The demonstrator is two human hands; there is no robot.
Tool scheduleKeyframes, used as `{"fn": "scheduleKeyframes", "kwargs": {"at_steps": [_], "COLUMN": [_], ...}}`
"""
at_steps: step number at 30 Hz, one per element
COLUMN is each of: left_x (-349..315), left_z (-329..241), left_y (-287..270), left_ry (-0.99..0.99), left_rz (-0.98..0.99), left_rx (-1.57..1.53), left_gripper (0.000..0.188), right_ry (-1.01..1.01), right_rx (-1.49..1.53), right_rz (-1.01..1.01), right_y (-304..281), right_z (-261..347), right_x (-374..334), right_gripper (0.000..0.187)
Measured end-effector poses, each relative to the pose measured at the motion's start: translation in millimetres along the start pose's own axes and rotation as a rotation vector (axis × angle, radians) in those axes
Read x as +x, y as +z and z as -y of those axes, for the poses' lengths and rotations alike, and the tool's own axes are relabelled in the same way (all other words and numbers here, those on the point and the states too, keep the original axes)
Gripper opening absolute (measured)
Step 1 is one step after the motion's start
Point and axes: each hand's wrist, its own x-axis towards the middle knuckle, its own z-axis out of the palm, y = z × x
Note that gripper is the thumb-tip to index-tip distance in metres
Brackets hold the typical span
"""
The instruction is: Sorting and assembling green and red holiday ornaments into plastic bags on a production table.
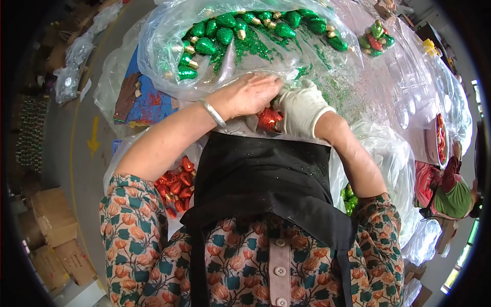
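Observation:
Over the near edge of the plastic-covered table, my two hands meet in front of the black apron. My bare left hand [251,94], with a bangle at the wrist, has its fingers curled together; whatever they pinch is hidden. Beside it, my right hand [302,109] wears a white glove and closes around a red glittery bulb-shaped ornament [269,120], partly covered by both hands. Just beyond them lies a clear plastic bag [153,56] with several green glittery bulb ornaments [225,36] and loose green glitter in it.
A blue tray [159,106] with brown scraps sits left. Red bulbs [176,185] fill a bag by my left elbow; green ones [350,199] lie in a bag at right. A red-and-green ornament cluster [376,40] rests far right. Another person [452,194] works at the right edge.

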Motion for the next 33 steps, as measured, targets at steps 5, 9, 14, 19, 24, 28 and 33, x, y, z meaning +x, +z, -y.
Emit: {"fn": "scheduleKeyframes", "kwargs": {"at_steps": [5, 9, 14, 19, 24, 28, 33], "left_x": [-1.6, 18.4, 3.3, -52.7, -233.3, -367.0, -470.8], "left_z": [15.8, -7.7, 0.3, -10.9, 9.0, -16.1, -59.7], "left_y": [20.8, -11.0, 1.0, 6.5, 44.8, 130.0, 298.0], "left_ry": [0.315, 0.012, -0.034, -0.05, -0.605, -1.204, -1.407], "left_rz": [-0.428, 0.208, 0.187, -0.691, -0.783, -0.331, 0.122], "left_rx": [-0.03, 0.023, 0.022, -0.126, -0.154, -0.357, -0.233], "left_gripper": [0.031, 0.034, 0.041, 0.04, 0.028, 0.015, 0.036], "right_ry": [-0.055, -0.078, -0.133, -0.082, -0.137, -0.134, -0.169], "right_rx": [0.072, -0.044, 0.016, 0.087, -0.029, -0.012, -0.06], "right_rz": [0.055, 0.129, 0.061, 0.116, 0.113, 0.02, 0.059], "right_y": [-4.8, -9.6, -4.8, -13.5, -9.2, 3.8, 11.0], "right_z": [-13.0, -12.5, -10.9, -9.0, 0.1, -14.2, 4.0], "right_x": [8.8, 6.9, 9.3, 18.1, 36.7, 44.8, 54.9], "right_gripper": [0.024, 0.025, 0.03, 0.041, 0.058, 0.073, 0.08]}}
